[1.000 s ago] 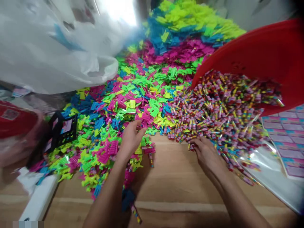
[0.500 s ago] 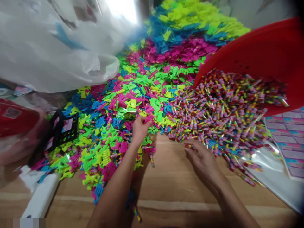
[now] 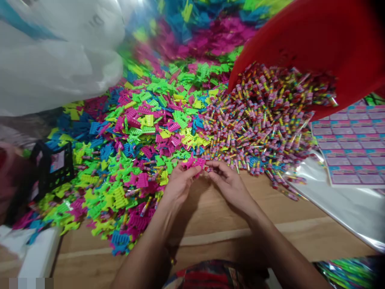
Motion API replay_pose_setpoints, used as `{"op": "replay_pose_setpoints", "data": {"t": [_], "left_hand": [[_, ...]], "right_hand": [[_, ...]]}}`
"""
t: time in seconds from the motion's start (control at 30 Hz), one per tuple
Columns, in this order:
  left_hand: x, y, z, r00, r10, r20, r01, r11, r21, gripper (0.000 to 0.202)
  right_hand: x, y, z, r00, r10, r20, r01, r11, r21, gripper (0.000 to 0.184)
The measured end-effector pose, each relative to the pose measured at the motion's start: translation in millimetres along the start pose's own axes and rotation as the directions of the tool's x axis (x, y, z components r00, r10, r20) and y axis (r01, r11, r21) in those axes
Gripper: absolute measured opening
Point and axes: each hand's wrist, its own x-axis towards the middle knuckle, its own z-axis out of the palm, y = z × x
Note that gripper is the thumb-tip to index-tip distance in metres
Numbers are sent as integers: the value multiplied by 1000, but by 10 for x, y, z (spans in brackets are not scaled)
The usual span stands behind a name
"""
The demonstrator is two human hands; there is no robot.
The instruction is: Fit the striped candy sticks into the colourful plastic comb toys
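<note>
Pink plastic: one piece (image 3: pixel 195 161), pinched between thumb and fingers of my left hand (image 3: pixel 177 185), at the near edge of the heap, over the table. My right hand (image 3: pixel 231 184) grips a small red-ended item (image 3: pixel 207 169), which I take for a tube; my fingers cover most of it. It sits just beside the piece; whether the two touch, I cannot tell.

Change noted: half a second ago my hands were well apart, the left at the heap and the right by the tubes. Now they have met, fingertips nearly together. My reading: picking up is done for this pair, and the work has passed to bringing the two parts together. No join visible so far.

Outward from the hands: left and far, the heap (image 3: pixel 144 138) of green, pink, blue and yellow pieces. Right and far, a mass of tubes (image 3: pixel 255 124), spilling from a red basin (image 3: pixel 300 36) tipped on its side. Near side, bare wooden table (image 3: pixel 216 218). Far right, printed cards (image 3: pixel 351 144) beside a silvery sheet (image 3: pixel 321 196). Left, a black crate (image 3: pixel 61 164); beyond it, a white bag (image 3: pixel 75 72), its contents not visible.
</note>
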Motion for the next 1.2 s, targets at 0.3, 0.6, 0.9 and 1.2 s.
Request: {"op": "replay_pose_setpoints", "data": {"t": [0.3,0.6,0.9,1.2], "left_hand": [[-71,-14,-4,998,-54,10,55,998,-30,50],[-106,-4,-17,990,-136,41,137,990,-17,49],[-147,-11,-32,986,-134,95,139,989,-48,46],[-168,-36,-22,990,-118,82,123,991,-59,44]], "right_hand": [[-24,-60,-62,999,-39,19,40,999,-27,20],[-12,-145,-110,997,-46,64,46,999,0,24],[3,-135,-133,996,-25,85,23,999,25,24],[5,-94,-126,997,-13,82,0,986,166,20]]}}
